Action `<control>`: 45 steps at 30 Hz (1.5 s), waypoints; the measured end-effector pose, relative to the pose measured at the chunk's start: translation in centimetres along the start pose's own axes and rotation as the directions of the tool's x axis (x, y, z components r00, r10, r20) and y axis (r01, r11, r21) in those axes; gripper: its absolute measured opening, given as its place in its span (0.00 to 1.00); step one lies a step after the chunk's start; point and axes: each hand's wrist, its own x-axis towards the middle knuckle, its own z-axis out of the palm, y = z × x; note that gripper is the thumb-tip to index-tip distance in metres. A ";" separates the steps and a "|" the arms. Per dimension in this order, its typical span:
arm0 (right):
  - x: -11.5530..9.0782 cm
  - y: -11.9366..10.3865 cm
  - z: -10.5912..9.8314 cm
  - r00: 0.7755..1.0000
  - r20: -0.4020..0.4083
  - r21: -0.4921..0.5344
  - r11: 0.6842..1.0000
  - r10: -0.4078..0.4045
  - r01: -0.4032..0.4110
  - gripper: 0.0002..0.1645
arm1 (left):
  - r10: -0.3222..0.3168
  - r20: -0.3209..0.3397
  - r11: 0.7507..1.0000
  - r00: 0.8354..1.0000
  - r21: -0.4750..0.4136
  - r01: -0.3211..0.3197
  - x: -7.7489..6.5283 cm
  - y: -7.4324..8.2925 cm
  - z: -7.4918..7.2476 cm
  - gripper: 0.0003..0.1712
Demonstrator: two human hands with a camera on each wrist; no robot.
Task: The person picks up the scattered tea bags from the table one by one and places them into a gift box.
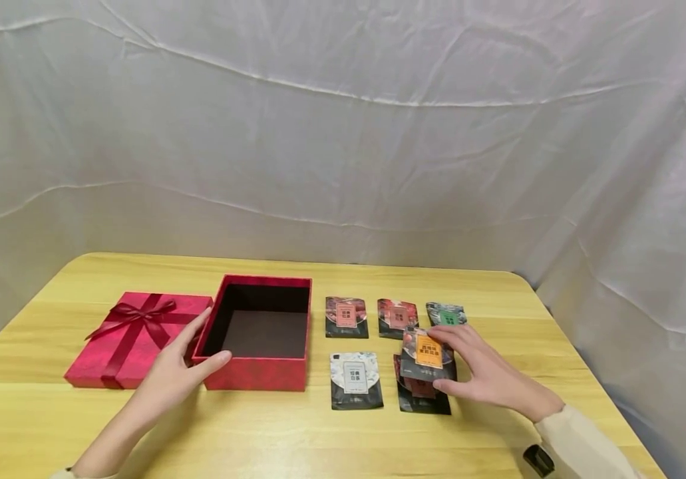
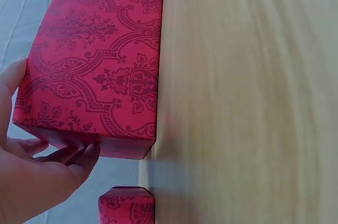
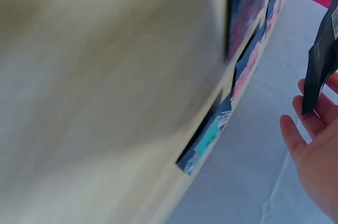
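At its near left corner, the red patterned gift box (image 1: pixel 255 374) meets my left hand (image 1: pixel 170 369), thumb by the front wall and fingers along the left side. The same hand (image 2: pixel 42 174) shows beside the red box (image 2: pixel 97 60) in the left wrist view. My right hand (image 1: pixel 489 372) pinches a dark pouch with an orange label (image 1: pixel 428 350) at its right edge. That pouch is raised off the table, as the right wrist view shows the dark pouch (image 3: pixel 319 49) between thumb and fingers. Beneath it lies a pouch with a red label (image 1: pixel 423 403), partly covered.
Left of the box lies its red lid (image 1: pixel 112 352) with a ribbon bow. Two red-labelled pouches (image 1: pixel 346 318) (image 1: pixel 398 318) and a green-labelled pouch (image 1: pixel 447 313) form a back row. A white pouch (image 1: pixel 356 380) lies in front. A curtain (image 1: pixel 343 166) hangs behind the table.
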 end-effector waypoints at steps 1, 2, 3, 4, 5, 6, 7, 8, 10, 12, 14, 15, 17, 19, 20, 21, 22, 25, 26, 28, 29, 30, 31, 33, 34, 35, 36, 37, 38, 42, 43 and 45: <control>0.3 -0.1 -0.1 1.000 0.004 -0.002 1.000 0.000 0.000 0.44 | 0.000 -0.002 1.000 1.000 -0.002 0.000 0.0 0.0 0.0 0.49; 0.6 -0.2 -0.2 1.000 0.007 -0.001 1.000 0.000 0.000 0.44 | 0.001 -0.002 1.000 1.000 -0.002 -0.001 -0.1 0.0 0.0 0.49; 0.9 -0.3 -0.4 1.000 0.011 0.002 1.000 0.000 0.000 0.45 | 0.004 -0.003 1.000 1.000 -0.002 -0.004 -0.1 0.0 0.0 0.49; 1.2 -0.5 -0.5 1.000 0.015 0.003 1.000 0.000 0.000 0.45 | 0.006 -0.003 1.000 1.000 -0.006 -0.006 -0.1 0.0 0.0 0.49; 1.5 -0.6 -0.6 1.000 0.017 0.004 1.000 -0.001 0.001 0.45 | 0.009 -0.003 1.000 1.000 -0.008 -0.009 -0.1 -0.1 0.0 0.49; 1.7 -0.7 -0.7 1.000 0.021 0.003 1.000 0.000 0.000 0.46 | 0.011 -0.004 1.000 1.000 -0.005 -0.011 -0.1 -0.1 0.0 0.49; 2.0 -0.9 -0.8 1.000 0.024 0.005 1.000 -0.003 0.003 0.46 | 0.013 -0.004 1.000 1.000 -0.002 -0.013 -0.2 -0.1 0.0 0.49; 2.3 -1.0 -0.8 1.000 0.026 0.002 1.000 -0.005 0.005 0.46 | 0.013 -0.006 1.000 1.000 -0.001 -0.013 -0.2 -0.1 0.0 0.49; 2.7 -1.3 -0.9 0.999 0.030 -0.005 1.000 -0.013 0.013 0.46 | 0.014 -0.009 1.000 1.000 0.000 -0.014 -0.2 -0.1 0.0 0.49; 3.1 -1.5 -0.9 0.999 0.033 -0.012 1.000 -0.019 0.019 0.46 | 0.015 -0.010 1.000 1.000 0.000 -0.015 -0.1 -0.1 0.1 0.49; 3.6 -1.7 -0.9 0.999 0.034 -0.015 1.000 -0.023 0.023 0.46 | 0.016 -0.012 1.000 1.000 -0.003 -0.016 -0.1 -0.1 0.1 0.49; 3.8 -1.8 -0.9 0.999 0.034 -0.016 1.000 -0.026 0.027 0.46 | 0.017 -0.011 1.000 1.000 -0.003 -0.017 -0.1 -0.1 0.1 0.49; 4.2 -2.0 -0.9 0.999 0.035 -0.012 0.999 -0.033 0.033 0.46 | 0.018 -0.012 1.000 1.000 -0.004 -0.018 -0.1 -0.1 0.2 0.49; 4.6 -2.2 -1.0 0.999 0.037 -0.008 0.999 -0.038 0.038 0.45 | 0.016 -0.014 1.000 1.000 -0.003 -0.016 -0.1 -0.1 0.2 0.49; 4.8 -2.3 -1.0 0.999 0.039 -0.007 0.999 -0.037 0.037 0.45 | 0.015 -0.016 1.000 1.000 0.000 -0.015 -0.1 -0.1 0.2 0.49; 4.9 -2.4 -1.1 0.998 0.040 -0.009 0.999 -0.039 0.039 0.45 | 0.015 -0.017 1.000 1.000 0.001 -0.015 -0.1 -0.2 0.2 0.49; 5.1 -2.5 -1.1 0.998 0.041 -0.009 0.999 -0.041 0.042 0.45 | 0.015 -0.019 1.000 1.000 0.000 -0.015 -0.1 -0.2 0.2 0.49; 5.7 -2.9 -1.1 0.998 0.050 -0.019 0.999 -0.050 0.051 0.44 | 0.012 -0.019 1.000 1.000 -0.008 -0.013 -0.1 -0.3 0.2 0.49; 5.8 -3.0 -1.1 0.997 0.052 -0.022 0.998 -0.054 0.055 0.43 | 0.012 -0.017 1.000 1.000 -0.008 -0.013 -0.1 -0.3 0.2 0.49; 6.2 -3.2 -1.1 0.996 0.055 -0.023 0.997 -0.067 0.068 0.42 | 0.009 -0.013 1.000 1.000 -0.011 -0.009 -0.1 -0.3 0.1 0.49; 6.4 -3.4 -1.2 0.996 0.058 -0.020 0.997 -0.070 0.071 0.42 | 0.006 -0.011 1.000 1.000 -0.012 -0.006 -0.1 -0.3 0.1 0.49; 6.5 -3.6 -1.2 0.995 0.061 -0.019 0.997 -0.073 0.074 0.42 | 0.003 -0.010 1.000 1.000 -0.009 -0.003 -0.1 -0.2 0.1 0.49; 6.7 -3.7 -1.2 0.995 0.064 -0.020 0.997 -0.077 0.078 0.42 | -0.001 -0.010 1.000 1.000 -0.011 0.001 -0.2 -0.2 0.0 0.49; 7.0 -4.1 -1.3 0.994 0.069 -0.020 0.997 -0.080 0.081 0.42 | -0.009 -0.011 1.000 1.000 -0.013 0.009 -0.2 -0.2 0.0 0.49; 7.2 -4.2 -1.3 0.994 0.072 -0.018 0.996 -0.081 0.082 0.42 | -0.011 -0.012 1.000 1.000 -0.013 0.010 -0.2 -0.1 0.0 0.49; 7.4 -4.4 -1.3 0.994 0.074 -0.021 0.996 -0.082 0.084 0.42 | -0.010 -0.012 1.000 1.000 -0.015 0.010 -0.2 -0.1 0.0 0.49; 7.5 -4.5 -1.3 0.994 0.075 -0.024 0.996 -0.084 0.086 0.42 | -0.010 -0.012 1.000 1.000 -0.019 0.010 -0.1 -0.1 0.1 0.49; 7.6 -4.6 -1.3 0.993 0.077 -0.026 0.996 -0.085 0.087 0.42 | -0.008 -0.011 1.000 1.000 -0.022 0.007 -0.1 -0.1 0.1 0.49; 7.8 -4.7 -1.3 0.993 0.080 -0.024 0.996 -0.085 0.087 0.42 | -0.007 -0.010 1.000 1.000 -0.025 0.007 -0.1 -0.1 0.1 0.49; 8.4 -5.1 -1.4 0.990 0.098 -0.013 0.995 -0.098 0.099 0.42 | -0.003 -0.012 0.999 1.000 -0.040 0.003 -0.1 -0.1 0.2 0.49; 8.5 -5.2 -1.4 0.990 0.103 -0.007 0.995 -0.100 0.101 0.42 | -0.004 -0.014 0.999 1.000 -0.040 0.003 -0.1 -0.1 0.2 0.49; 9.0 -5.3 -1.5 0.989 0.104 0.006 0.994 -0.109 0.109 0.43 | -0.005 -0.016 0.999 1.000 -0.043 0.004 -0.1 -0.1 0.2 0.48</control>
